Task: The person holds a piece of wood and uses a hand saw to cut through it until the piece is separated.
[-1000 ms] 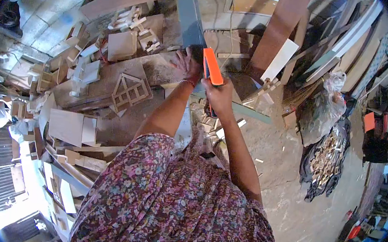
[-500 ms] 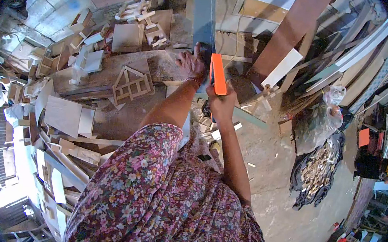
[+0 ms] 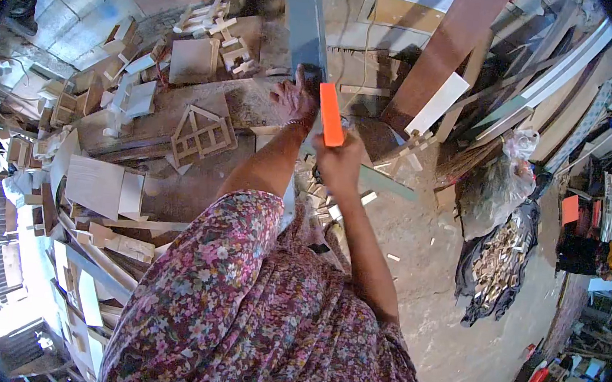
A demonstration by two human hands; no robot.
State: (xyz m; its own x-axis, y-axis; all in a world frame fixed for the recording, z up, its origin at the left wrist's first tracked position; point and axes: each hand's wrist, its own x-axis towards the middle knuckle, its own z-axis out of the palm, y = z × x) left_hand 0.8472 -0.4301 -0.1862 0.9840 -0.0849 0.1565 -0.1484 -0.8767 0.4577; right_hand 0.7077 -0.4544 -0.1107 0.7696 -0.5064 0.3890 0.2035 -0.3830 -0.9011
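Observation:
A long grey board (image 3: pixel 304 27) runs away from me across the work surface. My left hand (image 3: pixel 294 102) lies on its near part, fingers spread and pressing down. Just to the right, my right hand (image 3: pixel 340 161) is closed around the orange handle of a handsaw (image 3: pixel 332 115). The saw stands at the board's right edge; its blade is seen nearly edge-on and is hard to make out. Below my hands, small wood offcuts (image 3: pixel 317 188) lie on the ground.
A small wooden frame (image 3: pixel 204 135) lies on the bench to the left, near stacked wood pieces (image 3: pixel 235 49). A wide brown plank (image 3: pixel 447 57) leans at the right. Wood scraps (image 3: pixel 500 263) sit on a dark sheet beside a plastic bag (image 3: pixel 518 172).
The view has shifted a little, moving most things slightly left. My right hand and the orange saw handle have turned slightly. My left hand stays on the board.

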